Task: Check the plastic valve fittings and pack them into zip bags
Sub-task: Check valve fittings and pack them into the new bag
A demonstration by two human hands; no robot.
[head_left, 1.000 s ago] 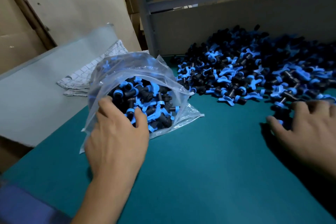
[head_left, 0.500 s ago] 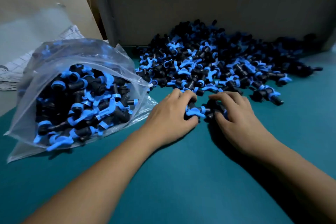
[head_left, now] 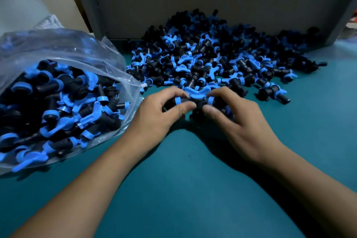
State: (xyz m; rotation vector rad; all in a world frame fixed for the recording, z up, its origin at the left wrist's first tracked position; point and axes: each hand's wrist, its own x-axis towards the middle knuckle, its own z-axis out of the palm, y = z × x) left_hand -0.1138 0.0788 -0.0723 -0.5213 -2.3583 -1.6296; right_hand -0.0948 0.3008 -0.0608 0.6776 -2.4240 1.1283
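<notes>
Nearest, two bare forearms reach forward over the teal table top (head_left: 193, 189). The left hand (head_left: 156, 116) and right hand (head_left: 239, 121) meet at the near edge of the heap, each with thumb and curled fingers pinching one end of a black plastic valve fitting with a blue wing handle (head_left: 195, 96), held just above the table. To the left lies an open clear plastic zip bag (head_left: 63, 54), bulging with similar fittings. Beyond the hands spreads a loose pile of black-and-blue valve fittings (head_left: 212, 56), reaching back against a grey-brown cardboard wall (head_left: 193, 6).
</notes>
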